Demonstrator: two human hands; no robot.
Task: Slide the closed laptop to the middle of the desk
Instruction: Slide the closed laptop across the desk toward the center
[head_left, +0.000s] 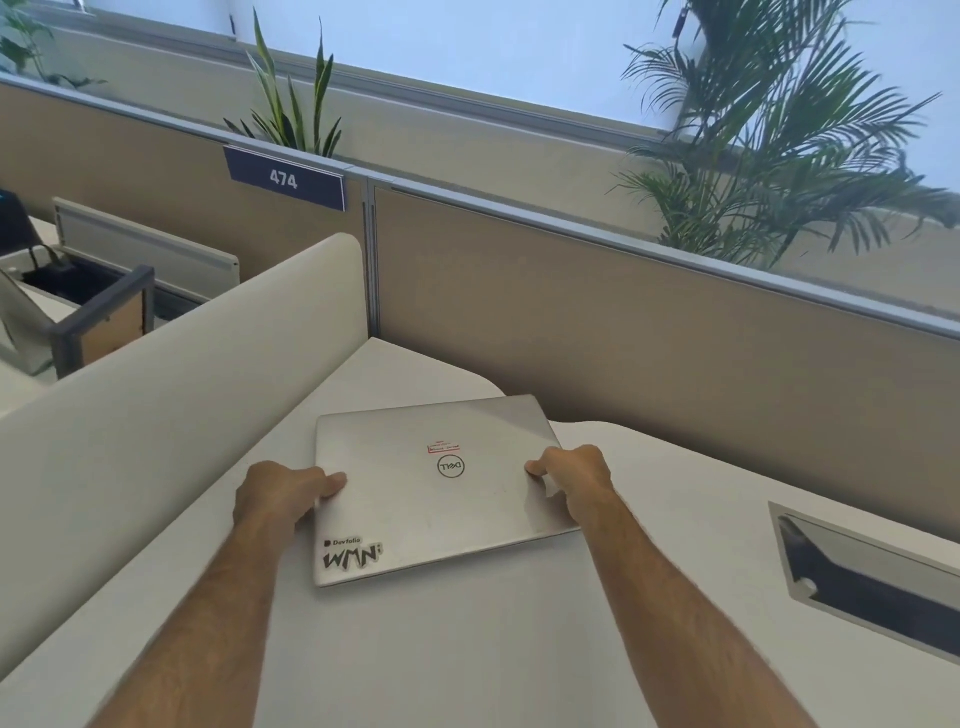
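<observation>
A closed silver laptop with a round logo and stickers lies flat on the white desk, close to the left divider. My left hand grips its left edge, thumb on the lid. My right hand grips its right edge, thumb on the lid and fingers curled down over the side. Both forearms reach in from the bottom of the view.
A white curved divider runs along the desk's left side. A tan partition wall stands behind. A rectangular cable cutout sits in the desk at the right. Plants rise behind the partition.
</observation>
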